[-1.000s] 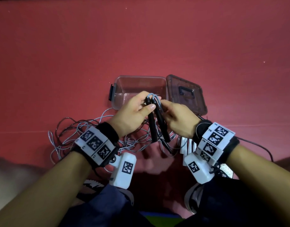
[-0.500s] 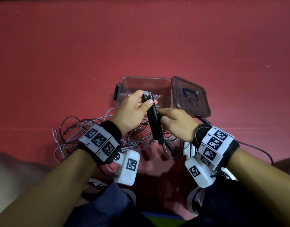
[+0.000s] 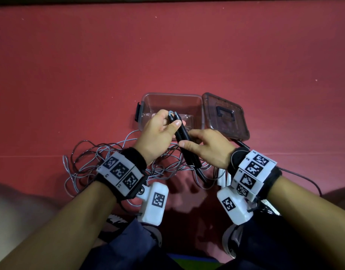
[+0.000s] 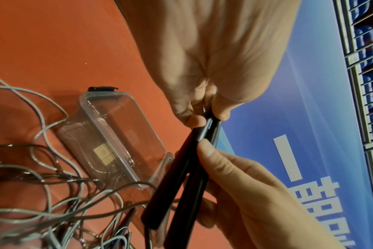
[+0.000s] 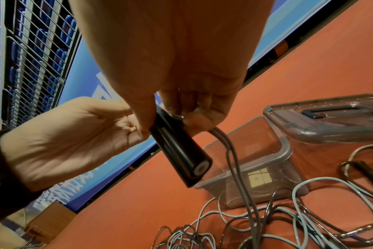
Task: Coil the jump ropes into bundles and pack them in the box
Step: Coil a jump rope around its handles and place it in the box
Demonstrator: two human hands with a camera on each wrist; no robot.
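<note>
Two black jump rope handles (image 3: 184,141) lie side by side, raised in front of the clear box (image 3: 148,103). My left hand (image 3: 164,127) pinches their upper ends, where short grey cord loops stick out. My right hand (image 3: 197,142) grips them lower down, thumb across the front. In the left wrist view the handles (image 4: 175,185) run from my left hand (image 4: 202,107) down past my right hand (image 4: 234,176). In the right wrist view my right hand (image 5: 177,114) holds the handles (image 5: 179,151), and grey cord (image 5: 236,168) hangs down to the tangle of ropes (image 5: 266,219) on the red floor.
The open box is empty apart from a sticker; its dark lid (image 3: 226,115) lies at its right. A loose rope tangle (image 3: 93,162) spreads on the floor under my left wrist. Another black handle (image 3: 242,144) lies by the lid. My knees and shoes (image 3: 230,240) are below.
The two handles, spread apart at their lower ends a second ago, now lie together. My right hand has closed round them with its thumb across the front.
</note>
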